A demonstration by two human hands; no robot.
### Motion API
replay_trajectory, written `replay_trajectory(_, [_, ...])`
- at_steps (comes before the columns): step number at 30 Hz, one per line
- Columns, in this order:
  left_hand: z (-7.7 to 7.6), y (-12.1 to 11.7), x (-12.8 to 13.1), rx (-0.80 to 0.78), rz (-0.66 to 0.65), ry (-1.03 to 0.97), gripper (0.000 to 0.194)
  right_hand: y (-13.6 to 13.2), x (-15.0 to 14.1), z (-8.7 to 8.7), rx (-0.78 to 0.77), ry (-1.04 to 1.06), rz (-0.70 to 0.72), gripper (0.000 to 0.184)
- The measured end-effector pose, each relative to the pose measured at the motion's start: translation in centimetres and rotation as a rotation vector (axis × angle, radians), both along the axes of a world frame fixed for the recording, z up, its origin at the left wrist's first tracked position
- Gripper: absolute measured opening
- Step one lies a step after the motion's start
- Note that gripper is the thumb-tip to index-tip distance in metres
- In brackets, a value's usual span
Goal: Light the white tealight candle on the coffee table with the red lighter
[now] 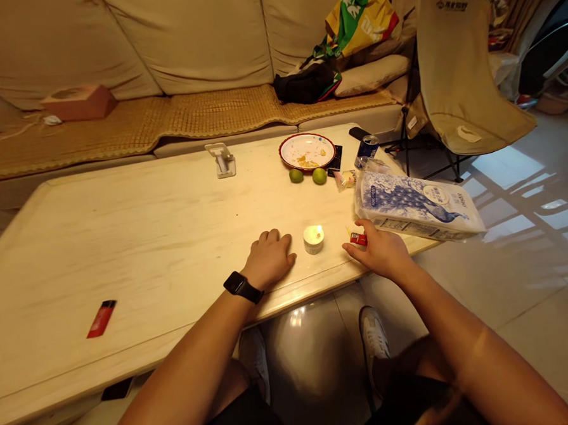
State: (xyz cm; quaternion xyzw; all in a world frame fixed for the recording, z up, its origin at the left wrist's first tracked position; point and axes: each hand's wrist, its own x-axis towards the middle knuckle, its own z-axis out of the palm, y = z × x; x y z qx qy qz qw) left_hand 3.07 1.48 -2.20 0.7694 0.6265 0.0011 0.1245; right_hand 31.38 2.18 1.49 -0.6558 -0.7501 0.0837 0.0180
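Note:
A small lit tealight candle (313, 239) burns near the front edge of the pale wooden table (161, 231). My left hand (269, 259) rests knuckles-up on the table just left of it, fingers curled under, with a black watch on the wrist. My right hand (379, 250) lies just right of the candle and pinches a small red lighter (358, 238) against the tabletop. A second red lighter (101, 318) lies alone far to the left.
A pack of tissue paper (414, 205) overhangs the table's right edge. Behind it stand a can (367, 150), a red-rimmed plate (307, 151), two limes (307, 176) and a phone stand (223, 159). A sofa (162, 60) runs behind; a folding chair (458, 76) stands right.

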Motion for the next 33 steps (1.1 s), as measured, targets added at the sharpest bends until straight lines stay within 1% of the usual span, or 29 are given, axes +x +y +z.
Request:
replay_trajectory(20, [-0.06,0.03,0.01,0.005,-0.006,0.012,0.040,0.09,-0.12,-0.14,0.024,0.012,0.031,0.070])
replay_trajectory(33, [-0.41,0.05,-0.13,0.029,-0.013,0.024,0.038,0.28,-0.33,-0.51,0.022,0.012,0.035,0.069])
